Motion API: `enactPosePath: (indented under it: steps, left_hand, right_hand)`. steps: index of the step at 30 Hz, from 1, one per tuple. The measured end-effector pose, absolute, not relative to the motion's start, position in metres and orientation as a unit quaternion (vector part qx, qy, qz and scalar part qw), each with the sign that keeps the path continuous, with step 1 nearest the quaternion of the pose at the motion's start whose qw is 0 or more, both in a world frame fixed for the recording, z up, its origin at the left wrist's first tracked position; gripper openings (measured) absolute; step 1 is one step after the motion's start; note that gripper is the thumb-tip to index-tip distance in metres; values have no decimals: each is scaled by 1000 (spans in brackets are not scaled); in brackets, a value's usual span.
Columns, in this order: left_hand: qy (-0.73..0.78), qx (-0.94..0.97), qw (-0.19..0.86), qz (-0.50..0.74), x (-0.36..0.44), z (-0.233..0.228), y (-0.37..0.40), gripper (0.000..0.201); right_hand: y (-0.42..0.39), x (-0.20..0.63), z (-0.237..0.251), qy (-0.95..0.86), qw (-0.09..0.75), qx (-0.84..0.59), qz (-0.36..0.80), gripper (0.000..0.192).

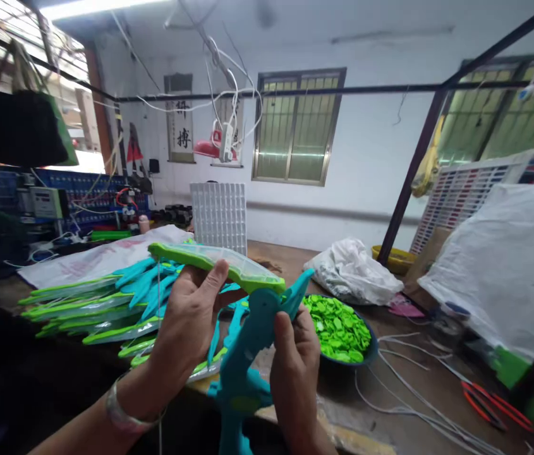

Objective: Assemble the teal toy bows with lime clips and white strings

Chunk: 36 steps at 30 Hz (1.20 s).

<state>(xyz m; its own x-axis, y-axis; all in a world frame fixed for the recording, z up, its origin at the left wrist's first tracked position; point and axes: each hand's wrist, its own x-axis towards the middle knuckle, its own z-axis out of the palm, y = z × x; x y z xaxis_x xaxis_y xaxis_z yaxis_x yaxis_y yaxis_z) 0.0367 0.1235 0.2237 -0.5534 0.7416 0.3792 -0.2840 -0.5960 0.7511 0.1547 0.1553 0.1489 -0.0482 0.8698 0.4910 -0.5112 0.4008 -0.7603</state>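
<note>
Gripping a long, clear plastic piece with bright green edging (242, 270), the left hand (193, 316) has its thumb on the near face, while the remaining fingers are mostly hidden behind it. The right hand (296, 360) grasps a branching teal plastic part (254, 322), thumb pressed against it, its other fingers curled and partly covered. Both pieces are held up in front of the person, over the near side of the brown worktop (285, 253). The green edging's right end meets the teal part's top; whether they are joined there cannot be made out. The teal part's lower end is cut off by the bottom border, and the lower left is too dark to read.

Behind the left forearm, a heap of similar green-edged and teal pieces (105, 309) is partly covered. Just beyond the right hand, a round dark bowl (371, 355) of small flat green plastic pieces (337, 325) has its left side hidden. The worktop's front edge shows beneath the right hand. Right of the bowl, open room is crossed by loose white cables (409, 411) reaching toward a red-handled tool (494, 404).
</note>
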Motion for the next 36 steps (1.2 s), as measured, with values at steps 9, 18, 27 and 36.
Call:
enactPosePath:
  steps: [9, 18, 27, 36]
  left_hand:
    - [322, 304, 342, 829, 37, 200, 128, 37]
    - [428, 431, 347, 714, 41, 197, 112, 34]
    - [505, 551, 352, 563, 55, 232, 120, 24]
    - [527, 587, 319, 525, 53, 219, 120, 32]
  right_hand:
    - [170, 168, 144, -529, 586, -207, 577, 47]
    - [146, 200, 111, -630, 524, -278, 500, 55]
    - [124, 211, 107, -653, 490, -271, 510, 58]
    - [127, 216, 99, -619, 475, -234, 580, 57]
